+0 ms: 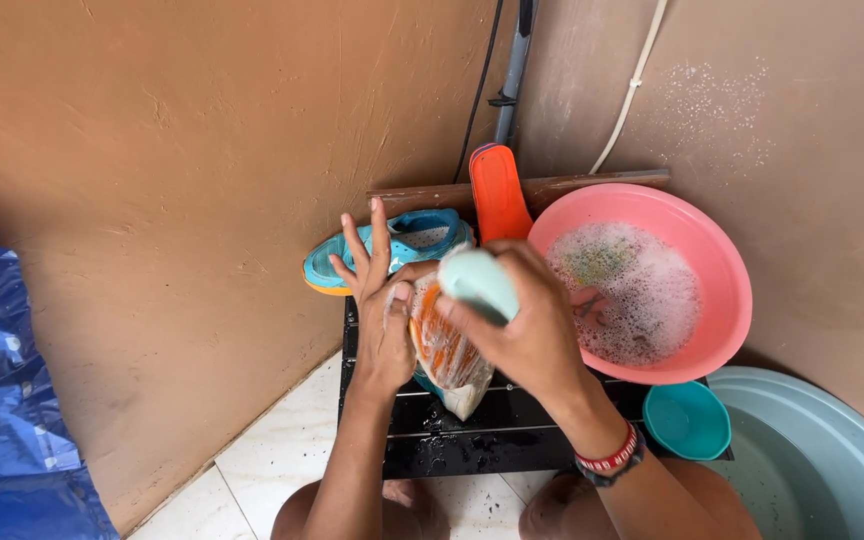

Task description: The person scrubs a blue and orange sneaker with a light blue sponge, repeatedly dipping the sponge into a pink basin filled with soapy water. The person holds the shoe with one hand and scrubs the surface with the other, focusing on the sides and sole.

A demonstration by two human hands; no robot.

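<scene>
Rough tan plastered walls [182, 150] meeting in a corner; grey pipe [514, 70] and white cable [636, 80] running down it. Pale marbled floor tiles [282, 460] below; crumpled blue plastic sheet [2, 400] at left.

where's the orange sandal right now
In the head view, the orange sandal stands upright against the wall corner, between the teal sandal and the pink basin.

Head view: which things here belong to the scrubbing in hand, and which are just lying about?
In use:
- left hand steadying the soapy orange sandal
- right hand gripping the pale green brush
- pink basin of suds
- black rack underneath

Lying about:
- teal sandal and orange sole by the wall
- small teal bowl
- grey tub
- blue sheet
</scene>
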